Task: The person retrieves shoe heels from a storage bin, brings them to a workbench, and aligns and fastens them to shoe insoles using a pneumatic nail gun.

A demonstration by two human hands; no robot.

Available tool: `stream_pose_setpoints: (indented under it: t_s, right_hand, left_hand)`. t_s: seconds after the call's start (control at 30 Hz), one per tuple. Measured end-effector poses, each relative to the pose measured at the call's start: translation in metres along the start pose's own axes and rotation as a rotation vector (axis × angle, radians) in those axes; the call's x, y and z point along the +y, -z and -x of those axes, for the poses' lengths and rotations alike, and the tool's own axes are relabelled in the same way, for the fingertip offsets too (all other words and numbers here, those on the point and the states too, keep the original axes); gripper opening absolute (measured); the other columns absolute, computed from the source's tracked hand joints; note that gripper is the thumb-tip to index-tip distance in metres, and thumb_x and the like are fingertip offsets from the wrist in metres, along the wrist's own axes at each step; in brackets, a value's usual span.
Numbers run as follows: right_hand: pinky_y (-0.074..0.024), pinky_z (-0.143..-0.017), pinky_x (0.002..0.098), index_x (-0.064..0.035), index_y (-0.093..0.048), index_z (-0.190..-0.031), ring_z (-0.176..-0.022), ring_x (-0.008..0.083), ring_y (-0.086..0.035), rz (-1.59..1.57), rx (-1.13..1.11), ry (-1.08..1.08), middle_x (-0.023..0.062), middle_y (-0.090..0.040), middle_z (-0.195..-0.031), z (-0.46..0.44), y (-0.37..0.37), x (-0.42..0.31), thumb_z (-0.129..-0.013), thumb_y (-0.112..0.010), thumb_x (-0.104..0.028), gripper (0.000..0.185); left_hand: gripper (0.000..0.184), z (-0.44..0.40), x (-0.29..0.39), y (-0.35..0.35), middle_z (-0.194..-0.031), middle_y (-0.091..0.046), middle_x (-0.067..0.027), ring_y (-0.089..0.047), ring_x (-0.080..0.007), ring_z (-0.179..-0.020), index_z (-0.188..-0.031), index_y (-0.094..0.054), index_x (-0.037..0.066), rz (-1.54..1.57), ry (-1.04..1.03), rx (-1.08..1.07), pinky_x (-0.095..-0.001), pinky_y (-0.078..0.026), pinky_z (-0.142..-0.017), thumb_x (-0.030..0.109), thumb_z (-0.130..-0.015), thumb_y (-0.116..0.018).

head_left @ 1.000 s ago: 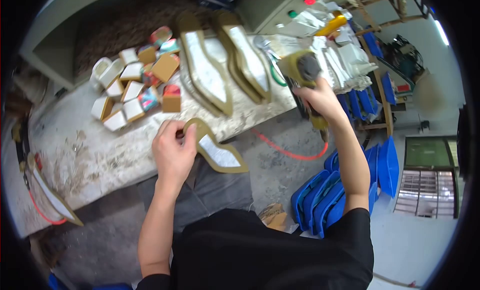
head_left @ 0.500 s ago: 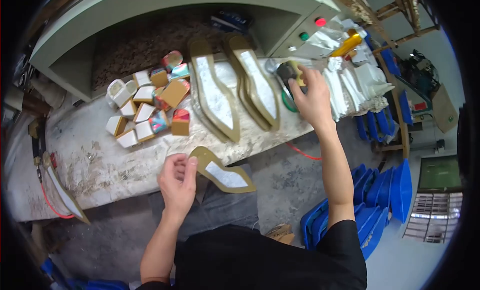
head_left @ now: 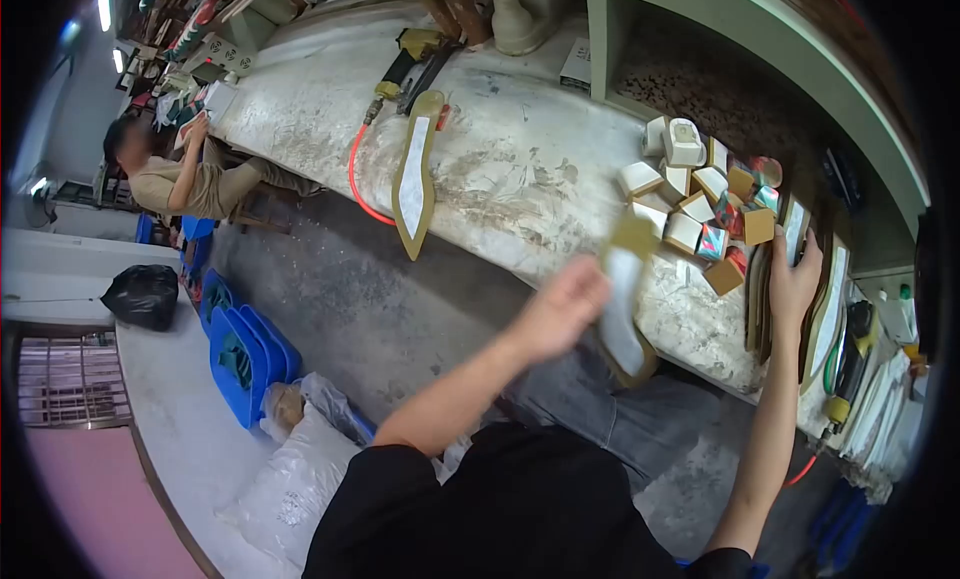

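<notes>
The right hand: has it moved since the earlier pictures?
Yes, the right hand has moved leftward, toward the pile of blocks, now at the soles.

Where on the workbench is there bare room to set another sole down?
Widest bare patch: the stained workbench top between the lone sole and the heel blocks. A smaller one lies in front of the heel blocks, seen between the held sole and the sole stacks. Crowded: the right side, with blocks, stacks, right hand and yellow-and-black tool.
</notes>
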State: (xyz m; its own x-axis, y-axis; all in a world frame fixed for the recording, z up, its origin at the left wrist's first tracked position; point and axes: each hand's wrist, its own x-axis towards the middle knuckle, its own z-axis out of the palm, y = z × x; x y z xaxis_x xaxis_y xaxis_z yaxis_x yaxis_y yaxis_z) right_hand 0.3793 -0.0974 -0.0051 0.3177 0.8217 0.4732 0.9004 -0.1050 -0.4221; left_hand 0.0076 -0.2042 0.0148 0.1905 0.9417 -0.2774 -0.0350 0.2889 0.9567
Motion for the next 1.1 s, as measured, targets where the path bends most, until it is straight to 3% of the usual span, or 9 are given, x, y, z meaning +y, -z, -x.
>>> stream_pose_setpoints:
  t_s: [0.03,0.07,0.13,0.2,0.4,0.6,0.73,0.9,1.1]
  right_hand:
    - [-0.0518,-0.103,0.0436,0.0091,-0.059,-0.14,-0.119,0.041,-0.065,0.046,-0.05,-0.039,0.0264,-0.066,-0.13,0.0,0.004,-0.001,-0.099,-0.07,-0.049,0.071]
    - [-0.0502,-0.105,0.0429,0.0101,-0.057,-0.142,-0.123,0.0411,-0.064,0.091,-0.101,-0.077,0.027,-0.065,-0.133,0.0,0.004,-0.003,-0.1,-0.069,-0.051,0.075]
    - [-0.0503,-0.105,0.0428,0.0101,-0.057,-0.142,-0.123,0.041,-0.064,0.092,-0.098,-0.081,0.0268,-0.065,-0.133,0.002,0.006,-0.007,-0.1,-0.069,-0.051,0.075]
    - [-0.0504,-0.105,0.0428,0.0102,-0.058,-0.141,-0.123,0.0407,-0.064,0.083,-0.105,-0.096,0.0264,-0.066,-0.133,0.002,0.008,-0.01,-0.1,-0.069,-0.05,0.074]
    - [-0.0487,-0.109,0.0413,0.0098,-0.057,-0.143,-0.129,0.0398,-0.062,0.089,-0.114,-0.111,0.0259,-0.063,-0.141,0.001,0.011,-0.008,-0.102,-0.068,-0.046,0.07]
    - [-0.0506,-0.104,0.0426,0.01,-0.058,-0.141,-0.122,0.0405,-0.064,0.092,-0.069,-0.073,0.0254,-0.065,-0.133,0.002,0.01,-0.002,-0.101,-0.07,-0.044,0.069]
    - [-0.0489,-0.109,0.0412,0.0104,-0.057,-0.143,-0.129,0.0397,-0.062,0.099,-0.134,-0.117,0.0258,-0.063,-0.141,0.003,0.007,0.002,-0.102,-0.068,-0.041,0.067]
    - [-0.049,-0.108,0.0414,0.011,-0.056,-0.142,-0.128,0.0398,-0.062,0.096,-0.117,-0.108,0.026,-0.063,-0.139,0.006,0.003,0.008,-0.102,-0.069,-0.04,0.067]
    - [-0.0492,-0.108,0.0415,0.0111,-0.056,-0.142,-0.127,0.0402,-0.063,0.106,-0.087,-0.096,0.0264,-0.063,-0.139,0.009,-0.006,0.021,-0.102,-0.069,-0.04,0.067]
  left_hand:
    - [0.01,-0.007,0.02,0.029,-0.096,-0.06,0.0012,-0.054,-0.0083,-0.084,-0.118,-0.06,0.011,-0.023,0.139,0.132,-0.0245,-0.047,-0.075,0.016,-0.111,-0.055]
    - [0.007,-0.03,0.006,0.062,-0.097,-0.058,0.002,-0.052,-0.008,-0.084,-0.113,-0.059,0.012,0.258,-0.125,0.208,-0.0249,-0.046,-0.076,0.016,-0.112,-0.054]
    - [0.006,-0.065,0.022,0.136,-0.096,-0.057,0.0021,-0.052,-0.0079,-0.085,-0.108,-0.058,0.013,0.303,-0.172,0.212,-0.0255,-0.046,-0.077,0.015,-0.112,-0.054]
    - [0.013,-0.092,0.043,0.185,-0.093,-0.064,0.0001,-0.056,-0.0094,-0.08,-0.11,-0.067,0.007,-0.122,-0.158,0.46,-0.0242,-0.047,-0.072,0.018,-0.108,-0.059]
    - [0.019,-0.105,0.057,0.21,-0.087,-0.07,-0.0002,-0.055,-0.0101,-0.07,-0.107,-0.073,-0.001,-0.788,-0.043,0.736,-0.0284,-0.046,-0.064,0.012,-0.106,-0.059]
    - [0.022,-0.117,0.026,0.213,-0.077,-0.068,-0.0021,-0.054,-0.0119,-0.065,-0.099,-0.074,-0.003,-0.726,-0.174,0.746,-0.0295,-0.045,-0.062,0.015,-0.103,-0.063]
    - [0.029,-0.127,0.023,0.209,-0.07,-0.065,-0.0055,-0.053,-0.0154,-0.063,-0.091,-0.074,-0.004,-0.291,-0.461,0.588,-0.0321,-0.045,-0.06,0.023,-0.1,-0.068]
    - [0.037,-0.147,0.037,0.204,-0.066,-0.062,-0.0066,-0.052,-0.0176,-0.061,-0.083,-0.072,-0.005,-0.209,-0.617,0.561,-0.0336,-0.045,-0.059,0.029,-0.098,-0.07]
    - [0.037,-0.138,0.014,0.228,-0.068,-0.064,-0.0064,-0.053,-0.0176,-0.062,-0.083,-0.072,-0.005,-0.629,-0.221,0.71,-0.0331,-0.046,-0.06,0.028,-0.099,-0.067]
